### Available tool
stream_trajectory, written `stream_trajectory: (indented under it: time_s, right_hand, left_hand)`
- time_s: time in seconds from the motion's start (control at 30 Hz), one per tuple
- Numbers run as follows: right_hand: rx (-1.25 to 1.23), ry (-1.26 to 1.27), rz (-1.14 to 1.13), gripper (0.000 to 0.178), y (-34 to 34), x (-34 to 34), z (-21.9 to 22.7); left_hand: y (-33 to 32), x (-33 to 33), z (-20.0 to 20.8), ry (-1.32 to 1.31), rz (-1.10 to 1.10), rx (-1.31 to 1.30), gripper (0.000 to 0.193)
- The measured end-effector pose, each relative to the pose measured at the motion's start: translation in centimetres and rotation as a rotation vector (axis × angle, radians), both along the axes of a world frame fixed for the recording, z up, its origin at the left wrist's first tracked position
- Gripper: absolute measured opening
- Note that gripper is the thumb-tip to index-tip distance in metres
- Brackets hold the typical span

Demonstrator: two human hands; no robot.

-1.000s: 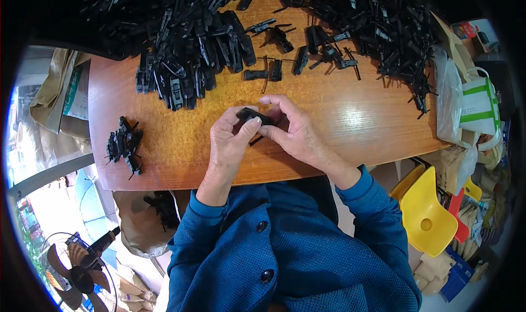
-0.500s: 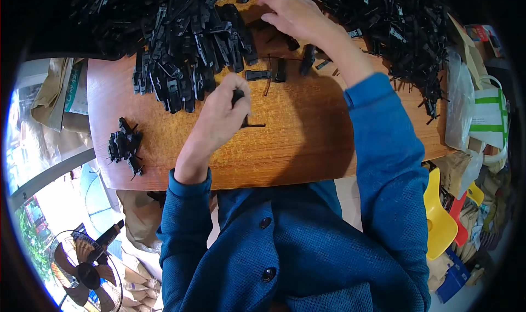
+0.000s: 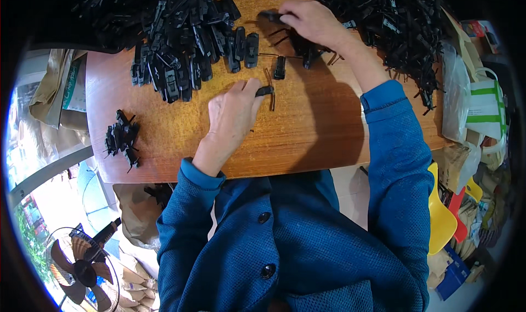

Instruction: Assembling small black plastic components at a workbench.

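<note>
My left hand [image 3: 233, 108] is low over the middle of the table, its fingers closed on the end of a small black plastic part [image 3: 264, 91]. A thin dark strip [image 3: 273, 101] crosses that part's free end. Farther off and to the right, my right hand [image 3: 313, 23] pinches another dark part [image 3: 270, 17], blurred by motion. Between the hands a small rectangular black part [image 3: 279, 67] lies flat. An oblong black part [image 3: 251, 50] lies at the edge of the left heap.
A large heap of black plastic parts [image 3: 175, 43] covers the table's far left. Another heap of black parts with thin strips [image 3: 408, 43] lies far right. A small black cluster [image 3: 121, 139] sits near the left edge. Beyond the table are a fan [image 3: 83, 272] and yellow chair [image 3: 441, 219].
My left hand has moved right, and its fingers are now on a black part where a similar one lay crosswise. My right hand has shifted right and now shows a dark part in its fingers.
</note>
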State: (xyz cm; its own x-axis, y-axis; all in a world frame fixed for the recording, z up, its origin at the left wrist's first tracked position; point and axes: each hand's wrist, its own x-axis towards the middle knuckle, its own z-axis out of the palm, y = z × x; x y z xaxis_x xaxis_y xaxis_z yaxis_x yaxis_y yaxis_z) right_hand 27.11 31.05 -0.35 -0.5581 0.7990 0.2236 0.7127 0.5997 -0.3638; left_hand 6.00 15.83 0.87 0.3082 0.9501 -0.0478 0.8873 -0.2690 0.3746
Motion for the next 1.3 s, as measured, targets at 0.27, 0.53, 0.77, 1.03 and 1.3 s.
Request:
stream_trajectory:
  time_s: [0.27,0.53,0.77,1.03,1.3]
  right_hand:
    - [-1.083,0.909,0.057,0.021,-11.2,-4.4,5.6]
    - [-1.306,0.87,-0.004,0.022,-20.2,-10.9,1.8]
    - [-0.955,0.369,0.028,0.018,-23.7,-13.7,-0.2]
    - [-0.071,0.343,0.265,0.034,-24.5,-13.8,3.7]
    - [-0.138,0.245,0.203,0.033,-25.4,-10.0,4.1]
  left_hand:
    - [-7.3,-6.6,1.4,-0.555,0.31,-0.112,0.022]
    - [-13.8,-12.1,1.7,-0.751,0.485,0.027,0.021]
    - [-17.6,-14.9,1.4,-0.765,0.549,0.026,0.024]
    - [-16.7,-13.0,3.9,-0.536,0.246,0.022,0.019]
    - [-14.1,-8.9,4.3,-0.503,-0.011,0.046,0.021]
